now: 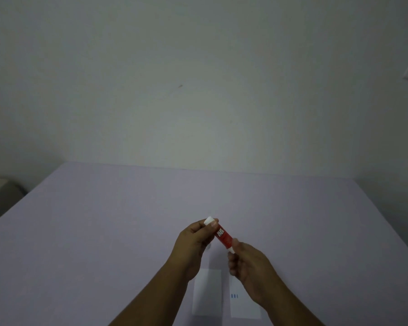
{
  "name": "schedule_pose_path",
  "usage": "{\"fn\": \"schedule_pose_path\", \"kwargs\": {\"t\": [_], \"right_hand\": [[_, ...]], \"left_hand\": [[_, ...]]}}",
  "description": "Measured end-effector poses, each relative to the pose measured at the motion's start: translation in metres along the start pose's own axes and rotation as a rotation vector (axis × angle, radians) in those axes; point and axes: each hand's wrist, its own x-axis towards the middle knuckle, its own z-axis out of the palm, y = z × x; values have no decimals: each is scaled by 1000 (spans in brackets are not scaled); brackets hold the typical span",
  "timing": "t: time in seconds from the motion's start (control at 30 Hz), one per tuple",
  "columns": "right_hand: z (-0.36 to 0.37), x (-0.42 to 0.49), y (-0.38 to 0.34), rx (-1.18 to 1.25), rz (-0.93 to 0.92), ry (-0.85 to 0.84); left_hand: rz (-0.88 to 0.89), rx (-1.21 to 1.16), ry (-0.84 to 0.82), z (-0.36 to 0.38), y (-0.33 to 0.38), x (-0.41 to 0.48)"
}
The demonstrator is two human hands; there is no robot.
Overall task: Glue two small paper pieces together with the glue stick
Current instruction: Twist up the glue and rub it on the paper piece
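We read "GLUE STICK", white on red glue stick (pixel 222 236); blue marks on right paper (pixel 242 300) unreadable.

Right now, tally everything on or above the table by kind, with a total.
Glue stick: 1, held above the table by the left hand and right hand
Paper pieces: 2, the left paper piece and the right paper piece lying flat side by side
Hands: 2
Total: 5
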Motion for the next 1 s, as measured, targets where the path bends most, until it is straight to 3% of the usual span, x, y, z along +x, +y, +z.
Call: {"fn": "schedule_pose_path", "kwargs": {"t": [0.2,0.4,0.6,0.8,1.0], "right_hand": [[5,0,3,-9,204,64],[4,6,6,-31,2,104],[3,1,4,30,220,46],[4,8,10,-105,-78,116],[5,4,9,-11,178,122]], "left_hand": [[-5,-7,-41,1,-5,-2],[-14,-81,5,-3,-4,0],[3,-32,-47,0,-5,-1],[-17,-130,-18,-1,-5,-1],[1,-80,-85,-1,-7,-1]]}}
